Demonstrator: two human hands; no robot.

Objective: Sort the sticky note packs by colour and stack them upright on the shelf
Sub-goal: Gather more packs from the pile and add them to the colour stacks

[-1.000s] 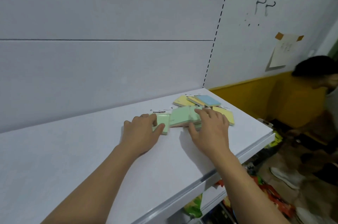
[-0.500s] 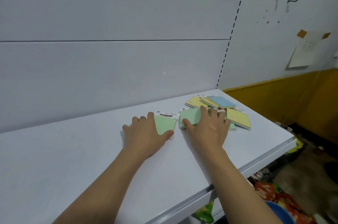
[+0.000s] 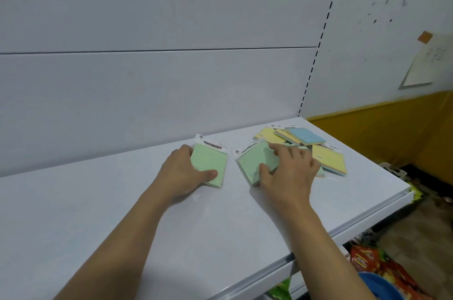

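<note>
Left grip: the left hand (image 3: 182,172) pinches a green pack (image 3: 208,164), thumb on its near corner and fingers curled behind its left edge; the pack lies flat on the shelf (image 3: 98,214).
Right grip: the right hand (image 3: 289,172) pinches a second green pack (image 3: 252,164), thumb on its near edge and fingers spread over its far side; this pack is tilted, with its left corner on the shelf.
Gap: the two green packs are near each other but apart.
Pile: just beyond the right hand lie yellow packs (image 3: 328,158) and a blue pack (image 3: 305,136), overlapping, flat, near the shelf's right end.
Shelf: white, smooth, with a pale front lip.
Below the shelf: red snack bags (image 3: 377,263) at lower right.
Back panel: white boards (image 3: 147,79) with a slotted upright (image 3: 316,54).
Room: a white wall over a yellow band (image 3: 392,133), with a taped paper (image 3: 424,64).
</note>
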